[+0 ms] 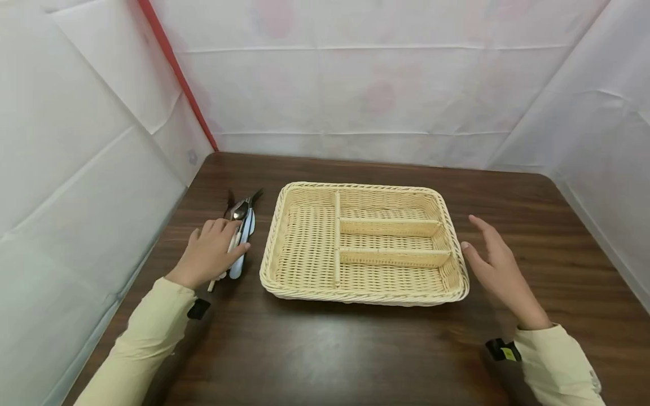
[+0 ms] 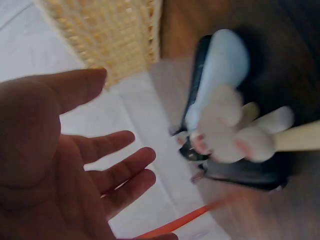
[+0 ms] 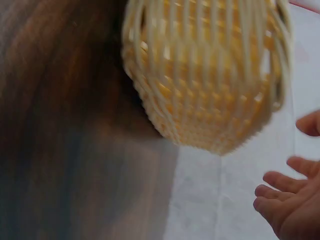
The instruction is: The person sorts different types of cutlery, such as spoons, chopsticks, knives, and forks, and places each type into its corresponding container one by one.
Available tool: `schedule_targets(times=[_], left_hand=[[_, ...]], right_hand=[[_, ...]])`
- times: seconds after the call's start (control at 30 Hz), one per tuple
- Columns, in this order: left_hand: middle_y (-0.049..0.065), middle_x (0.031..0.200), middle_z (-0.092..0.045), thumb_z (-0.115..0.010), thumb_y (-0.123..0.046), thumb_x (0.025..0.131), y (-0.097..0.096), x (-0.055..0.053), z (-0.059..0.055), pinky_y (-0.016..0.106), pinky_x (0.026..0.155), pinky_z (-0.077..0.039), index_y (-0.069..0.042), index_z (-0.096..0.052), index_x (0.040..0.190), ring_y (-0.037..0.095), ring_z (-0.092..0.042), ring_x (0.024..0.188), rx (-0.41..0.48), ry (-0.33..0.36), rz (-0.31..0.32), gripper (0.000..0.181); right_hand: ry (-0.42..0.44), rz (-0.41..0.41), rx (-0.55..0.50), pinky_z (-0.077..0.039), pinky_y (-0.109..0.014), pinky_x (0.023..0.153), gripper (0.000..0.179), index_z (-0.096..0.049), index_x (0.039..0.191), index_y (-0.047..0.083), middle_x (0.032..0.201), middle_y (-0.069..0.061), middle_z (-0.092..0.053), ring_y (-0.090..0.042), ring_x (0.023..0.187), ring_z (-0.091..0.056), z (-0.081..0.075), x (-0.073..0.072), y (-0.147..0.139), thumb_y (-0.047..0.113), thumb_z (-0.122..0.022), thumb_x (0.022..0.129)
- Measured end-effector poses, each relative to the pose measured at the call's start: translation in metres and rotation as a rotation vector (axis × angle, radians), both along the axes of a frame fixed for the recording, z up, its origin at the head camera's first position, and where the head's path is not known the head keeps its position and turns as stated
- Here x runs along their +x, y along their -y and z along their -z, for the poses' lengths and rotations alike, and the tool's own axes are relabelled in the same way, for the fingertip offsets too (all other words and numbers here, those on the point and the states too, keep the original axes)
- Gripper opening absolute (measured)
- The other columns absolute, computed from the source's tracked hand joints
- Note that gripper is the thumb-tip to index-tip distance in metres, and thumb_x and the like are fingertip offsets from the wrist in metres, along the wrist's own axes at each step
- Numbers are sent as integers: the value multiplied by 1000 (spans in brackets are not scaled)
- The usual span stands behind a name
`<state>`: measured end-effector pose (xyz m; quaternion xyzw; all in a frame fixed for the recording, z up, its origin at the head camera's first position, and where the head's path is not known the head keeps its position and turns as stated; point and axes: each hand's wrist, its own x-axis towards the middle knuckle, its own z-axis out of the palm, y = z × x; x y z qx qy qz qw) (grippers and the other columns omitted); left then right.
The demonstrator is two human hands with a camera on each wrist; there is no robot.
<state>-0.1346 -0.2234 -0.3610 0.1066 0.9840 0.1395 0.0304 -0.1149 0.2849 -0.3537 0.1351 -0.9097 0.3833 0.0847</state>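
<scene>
Left of the wicker basket (image 1: 307,242), my left grip (image 1: 210,251) is by the cutlery (image 1: 247,225), fingers apart. My right grip (image 1: 497,268), also apart, is near the basket's right end.

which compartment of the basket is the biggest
The left compartment of the basket: it spans the full depth, while three narrower compartments lie one behind another on the right.

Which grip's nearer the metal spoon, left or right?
Left. The left grip is at the cutlery pile, close to the spoon; the right grip is across the basket, off its right side.
</scene>
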Motion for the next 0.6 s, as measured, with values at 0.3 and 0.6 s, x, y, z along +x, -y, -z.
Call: schedule_targets(times=[0.3,0.6], left_hand=[[19,95,-53,-61,-29,92,-16,-19,14,60,77,-32,2,-54,99,35,-45,91,-116,17,-82,32],[19,78,-59,-65,-26,88,-21,-25,25,59,76,-34,7,-59,88,37,-56,77,-219,-66,-133,34]], right_hand=[[56,155,-203,-31,-14,100,48,-29,144,-6,142,-29,-36,-42,130,-36,20,-9,12,8,-43,99],[392,145,-347,-35,-36,102,59,-8,151,1,149,-27,-24,-34,130,-34,30,-16,27,30,-29,104]])
